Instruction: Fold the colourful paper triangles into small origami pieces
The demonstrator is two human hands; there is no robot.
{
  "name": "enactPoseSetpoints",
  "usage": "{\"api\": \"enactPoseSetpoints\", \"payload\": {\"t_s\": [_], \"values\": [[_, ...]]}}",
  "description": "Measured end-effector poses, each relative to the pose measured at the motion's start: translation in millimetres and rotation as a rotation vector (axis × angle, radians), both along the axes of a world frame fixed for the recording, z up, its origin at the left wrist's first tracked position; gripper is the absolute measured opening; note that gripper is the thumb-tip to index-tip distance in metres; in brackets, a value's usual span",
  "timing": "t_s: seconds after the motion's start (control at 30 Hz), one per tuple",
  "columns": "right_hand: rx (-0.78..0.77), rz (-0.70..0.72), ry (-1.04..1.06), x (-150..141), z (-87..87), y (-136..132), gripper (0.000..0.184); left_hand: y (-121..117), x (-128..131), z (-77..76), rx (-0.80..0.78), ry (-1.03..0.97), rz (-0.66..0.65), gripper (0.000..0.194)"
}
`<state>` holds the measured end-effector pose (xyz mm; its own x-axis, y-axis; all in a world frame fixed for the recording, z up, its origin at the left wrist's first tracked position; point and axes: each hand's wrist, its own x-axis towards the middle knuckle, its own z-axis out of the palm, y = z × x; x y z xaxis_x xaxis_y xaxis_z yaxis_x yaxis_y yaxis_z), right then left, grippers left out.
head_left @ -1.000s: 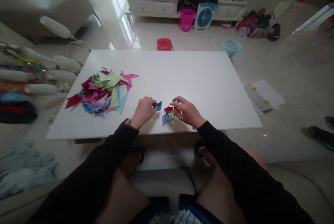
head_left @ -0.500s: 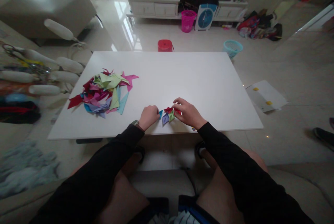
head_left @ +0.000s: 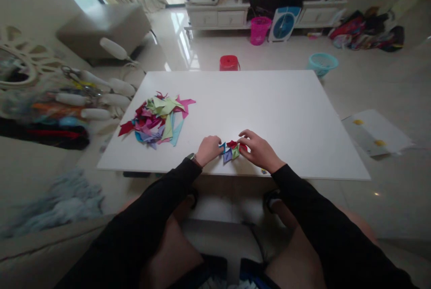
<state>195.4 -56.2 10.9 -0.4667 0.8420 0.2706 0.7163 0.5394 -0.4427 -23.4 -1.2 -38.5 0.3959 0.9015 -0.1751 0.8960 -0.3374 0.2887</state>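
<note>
Near the front edge of the white table point(head_left: 279, 113), a small cluster of folded coloured paper point(head_left: 228, 156) sits between my hands, with purple, green, red and blue parts showing. My left hand point(head_left: 209, 150), a watch on its wrist, pinches the blue part at the cluster's left side. Curled over the red and green parts on the right is my right hand point(head_left: 258, 150), thumb and fingers closed on them. To the left lies a heap of folded paper pieces point(head_left: 167, 107) in red, pink, green, purple and blue.
A small sticker-like spot point(head_left: 264, 171) marks the table's front edge. Beyond the far edge stand a red stool point(head_left: 229, 63) and a light blue basket point(head_left: 323, 63). White rounded objects point(head_left: 96, 114) crowd the left side. A white sheet or box point(head_left: 379, 132) lies on the floor at right.
The whole scene has shifted rightward in view as my head turned a little left. Both hands keep their hold on the paper cluster, with little movement of the fingers.
</note>
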Motion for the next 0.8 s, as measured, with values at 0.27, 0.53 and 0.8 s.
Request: {"api": "enactPoseSetpoints", "payload": {"t_s": [0.27,0.53,0.8], "values": [[-0.001,0.02,-0.044,-3.0,0.3,-0.8,0.015,33.3,-52.5,8.3,0.089,-0.121,0.232,0.024],[-0.029,0.028,-0.045,-6.2,-4.0,0.6,0.018,67.7,-154.2,9.3,0.196,-0.091,0.623,0.037],[-0.054,0.032,-0.069,-5.7,-7.2,1.7,0.017,75.2,-214.7,5.9,0.074,-0.026,0.884,0.043]]}}
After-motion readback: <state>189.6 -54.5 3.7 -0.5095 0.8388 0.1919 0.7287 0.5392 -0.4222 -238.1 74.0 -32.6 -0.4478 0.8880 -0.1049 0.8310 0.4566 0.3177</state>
